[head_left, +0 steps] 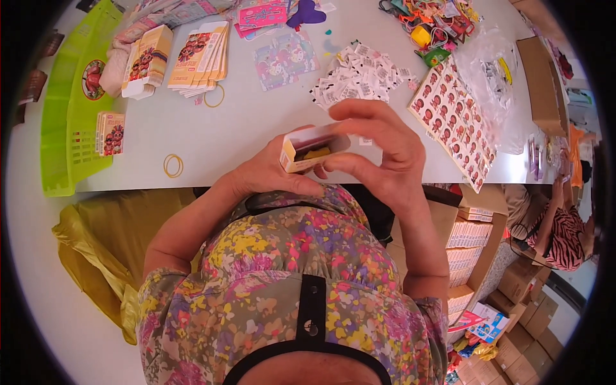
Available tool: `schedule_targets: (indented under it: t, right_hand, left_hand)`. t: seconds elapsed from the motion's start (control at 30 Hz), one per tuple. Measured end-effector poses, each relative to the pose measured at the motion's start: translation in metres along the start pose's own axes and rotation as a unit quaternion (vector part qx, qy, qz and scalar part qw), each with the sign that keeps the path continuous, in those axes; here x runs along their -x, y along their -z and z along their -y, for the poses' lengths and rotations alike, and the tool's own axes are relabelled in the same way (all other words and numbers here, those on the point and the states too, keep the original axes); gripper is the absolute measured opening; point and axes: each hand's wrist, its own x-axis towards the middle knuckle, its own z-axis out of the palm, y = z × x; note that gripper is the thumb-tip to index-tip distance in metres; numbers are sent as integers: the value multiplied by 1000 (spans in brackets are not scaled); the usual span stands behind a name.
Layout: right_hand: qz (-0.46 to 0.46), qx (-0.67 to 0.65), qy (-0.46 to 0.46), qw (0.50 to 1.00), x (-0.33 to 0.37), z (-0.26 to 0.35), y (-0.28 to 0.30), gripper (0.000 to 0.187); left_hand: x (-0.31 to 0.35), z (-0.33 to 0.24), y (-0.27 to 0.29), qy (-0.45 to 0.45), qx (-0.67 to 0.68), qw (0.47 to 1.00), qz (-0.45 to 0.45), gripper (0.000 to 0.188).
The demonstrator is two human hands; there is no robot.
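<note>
My left hand (266, 168) is wrapped round a small cream and orange carton (298, 162) above the table's near edge. The carton's end gapes upward, and something yellow (316, 154) shows inside; I cannot make out what it is. My right hand (393, 151) curves around the carton's right side, thumb and fingers spread apart. Its thumb tip is close to the carton's lower edge, while the fingers are raised over a pale end flap (340, 142). Whether the right hand touches the carton is hard to tell.
Flat cartons (197, 56) lie stacked at the far left, near a green basket (61, 122). Rubber bands (172, 165) are on the table (212, 141). White packets (359, 76), a sticker sheet (452, 119) and colourful trinkets (436, 25) spread across the right. An open box (471, 237) of cartons stands below.
</note>
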Motion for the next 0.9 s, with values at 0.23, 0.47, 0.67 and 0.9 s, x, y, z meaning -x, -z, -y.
schedule_targets:
  t: [0.23,0.47,0.67,0.9]
  right_hand:
    - [-93,-94,-181,975,26,-17,-22,36]
    - [-103,-30,-189,976,37,-21,-26,32]
    - [-109,-92,-170,975,53,-27,-32,21]
    - [-97,-113,-209,967,62,-34,-32,14]
  left_hand:
    - [-7,10,-6,-8,55,997,-49,73]
    - [10,17,-9,-184,-125,953,-205,61]
    - [18,23,-9,-174,-237,939,-181,51]
    - [7,20,-4,-179,-287,921,-191,24]
